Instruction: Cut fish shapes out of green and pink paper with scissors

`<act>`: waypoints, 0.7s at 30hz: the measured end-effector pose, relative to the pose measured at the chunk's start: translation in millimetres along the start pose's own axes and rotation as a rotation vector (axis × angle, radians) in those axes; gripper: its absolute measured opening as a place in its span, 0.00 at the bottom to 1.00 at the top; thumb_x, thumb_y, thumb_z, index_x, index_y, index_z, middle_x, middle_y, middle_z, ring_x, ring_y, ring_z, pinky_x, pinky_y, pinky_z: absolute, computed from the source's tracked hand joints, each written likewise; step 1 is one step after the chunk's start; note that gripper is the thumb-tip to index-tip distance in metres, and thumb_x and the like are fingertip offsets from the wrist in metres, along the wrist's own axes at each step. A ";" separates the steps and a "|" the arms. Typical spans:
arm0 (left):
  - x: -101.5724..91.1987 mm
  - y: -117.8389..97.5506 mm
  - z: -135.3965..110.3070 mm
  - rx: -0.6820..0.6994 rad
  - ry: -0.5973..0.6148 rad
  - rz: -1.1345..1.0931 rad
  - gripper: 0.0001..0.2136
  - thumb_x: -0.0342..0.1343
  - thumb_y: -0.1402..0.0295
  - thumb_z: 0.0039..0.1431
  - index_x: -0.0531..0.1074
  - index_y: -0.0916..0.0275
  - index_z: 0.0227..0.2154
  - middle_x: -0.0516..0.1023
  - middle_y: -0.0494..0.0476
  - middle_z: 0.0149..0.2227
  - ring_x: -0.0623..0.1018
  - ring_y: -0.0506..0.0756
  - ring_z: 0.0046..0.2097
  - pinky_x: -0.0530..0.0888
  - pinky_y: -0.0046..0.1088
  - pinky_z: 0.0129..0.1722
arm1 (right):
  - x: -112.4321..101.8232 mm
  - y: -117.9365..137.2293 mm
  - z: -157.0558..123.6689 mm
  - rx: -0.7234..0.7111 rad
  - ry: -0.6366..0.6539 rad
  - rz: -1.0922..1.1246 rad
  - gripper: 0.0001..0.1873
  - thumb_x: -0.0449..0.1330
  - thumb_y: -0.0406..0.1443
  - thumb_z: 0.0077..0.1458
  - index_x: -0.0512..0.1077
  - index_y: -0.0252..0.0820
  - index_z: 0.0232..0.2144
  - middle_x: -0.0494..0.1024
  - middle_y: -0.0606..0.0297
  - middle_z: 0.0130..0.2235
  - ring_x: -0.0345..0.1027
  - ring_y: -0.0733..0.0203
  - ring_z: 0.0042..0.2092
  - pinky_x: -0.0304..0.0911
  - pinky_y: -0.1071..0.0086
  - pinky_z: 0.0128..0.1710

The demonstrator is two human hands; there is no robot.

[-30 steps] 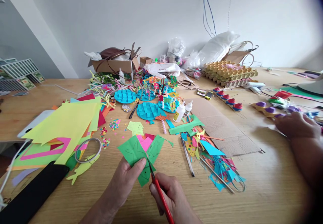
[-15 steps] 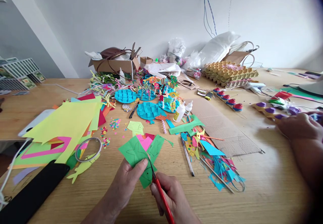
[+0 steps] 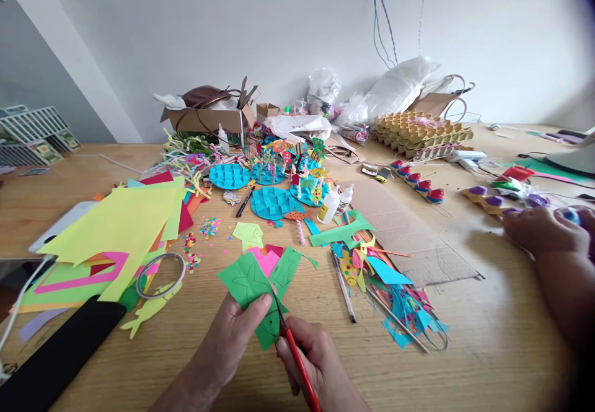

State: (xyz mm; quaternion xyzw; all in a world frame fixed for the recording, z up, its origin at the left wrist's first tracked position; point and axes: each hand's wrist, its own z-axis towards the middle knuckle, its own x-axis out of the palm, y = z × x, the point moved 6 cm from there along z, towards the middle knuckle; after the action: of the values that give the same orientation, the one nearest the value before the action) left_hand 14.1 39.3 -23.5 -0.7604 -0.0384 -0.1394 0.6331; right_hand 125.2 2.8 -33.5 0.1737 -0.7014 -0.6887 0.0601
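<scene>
My left hand point(image 3: 227, 344) pinches a green sheet of paper point(image 3: 242, 277) between thumb and fingers. A fish outline with a dark eye dot is drawn on this sheet. Red-handled scissors point(image 3: 300, 362) are in my right hand point(image 3: 316, 353), their blades at the paper's right side by my left thumb. Just beyond lies another green piece point(image 3: 285, 269) with a drawn outline, beside pink paper point(image 3: 264, 262). A pale green paper fish point(image 3: 248, 233) rests on the table a little farther off.
Coloured paper sheets point(image 3: 116, 220) and a tape roll point(image 3: 160, 277) lie at left. Paper scraps point(image 3: 404, 313), a pen point(image 3: 343, 288) and a cardboard sheet point(image 3: 409, 238) are at right. Blue discs point(image 3: 274, 203) and glue bottles point(image 3: 328, 206) stand behind. Another person's hand point(image 3: 543, 229) works at far right.
The green paper's lower part has shifted slightly down and left against the scissors. At far right, the other person's hand has moved a little. The view has drifted slightly.
</scene>
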 end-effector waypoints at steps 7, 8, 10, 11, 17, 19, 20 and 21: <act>2.2 -0.5 0.1 -0.011 0.043 0.021 0.04 0.56 0.66 0.52 0.74 0.57 0.30 0.77 0.47 0.29 0.72 0.51 0.34 0.70 0.22 0.37 | -3.1 0.6 0.0 -0.017 -0.018 -0.055 0.24 0.47 0.52 0.55 0.56 0.41 0.18 0.51 0.72 0.19 0.45 0.69 0.21 0.44 0.76 0.17; 2.3 -0.2 0.1 -0.016 0.047 0.021 0.05 0.56 0.66 0.53 0.74 0.57 0.31 0.77 0.48 0.30 0.72 0.52 0.35 0.70 0.23 0.38 | -3.2 0.5 -0.3 -0.018 -0.018 -0.059 0.24 0.47 0.52 0.55 0.56 0.41 0.18 0.51 0.72 0.19 0.45 0.69 0.21 0.45 0.76 0.17; 2.3 0.2 0.2 -0.024 0.053 0.022 0.05 0.56 0.66 0.53 0.74 0.57 0.32 0.77 0.48 0.30 0.72 0.52 0.35 0.69 0.23 0.38 | -3.2 0.2 -1.2 -0.019 -0.014 -0.063 0.24 0.46 0.52 0.56 0.57 0.41 0.19 0.52 0.72 0.19 0.45 0.69 0.21 0.45 0.77 0.17; 2.2 0.3 0.3 -0.028 0.053 0.023 0.05 0.56 0.66 0.52 0.74 0.57 0.32 0.77 0.48 0.31 0.72 0.52 0.35 0.69 0.23 0.39 | -3.1 0.1 -1.6 -0.019 -0.009 -0.064 0.25 0.46 0.52 0.56 0.57 0.40 0.19 0.52 0.72 0.19 0.46 0.69 0.21 0.45 0.77 0.17; 2.6 -2.3 -0.2 -0.058 0.049 0.013 0.06 0.56 0.66 0.51 0.75 0.59 0.32 0.78 0.50 0.32 0.72 0.53 0.37 0.69 0.24 0.40 | -4.4 3.2 -1.5 -0.034 0.008 -0.100 0.26 0.46 0.54 0.55 0.58 0.40 0.18 0.52 0.72 0.18 0.46 0.68 0.22 0.46 0.77 0.17; 2.9 -4.1 -0.5 -0.065 0.044 0.006 0.05 0.57 0.66 0.51 0.74 0.59 0.30 0.78 0.49 0.31 0.72 0.53 0.37 0.69 0.24 0.40 | -5.5 4.3 -1.0 -0.032 0.002 -0.115 0.26 0.46 0.54 0.55 0.56 0.41 0.17 0.51 0.72 0.18 0.46 0.68 0.22 0.45 0.77 0.17; 3.0 -4.9 -0.7 -0.067 0.042 0.002 0.05 0.57 0.66 0.50 0.74 0.60 0.30 0.77 0.48 0.30 0.72 0.53 0.36 0.69 0.24 0.39 | -5.9 4.5 -0.9 -0.028 0.000 -0.121 0.26 0.47 0.54 0.54 0.55 0.41 0.17 0.51 0.72 0.18 0.46 0.68 0.22 0.45 0.77 0.17; 2.7 -5.6 -0.9 -0.068 0.036 0.000 0.04 0.58 0.66 0.50 0.74 0.60 0.29 0.77 0.48 0.29 0.72 0.53 0.36 0.69 0.24 0.38 | -6.2 4.4 -0.9 -0.023 -0.002 -0.126 0.26 0.47 0.54 0.54 0.55 0.41 0.17 0.51 0.72 0.18 0.46 0.68 0.22 0.45 0.77 0.17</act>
State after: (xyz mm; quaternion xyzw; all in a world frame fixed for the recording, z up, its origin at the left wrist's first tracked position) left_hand 15.3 39.3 -17.3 -0.7789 -0.0224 -0.1545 0.6075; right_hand 130.6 4.0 -28.2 0.2163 -0.6811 -0.6993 0.0179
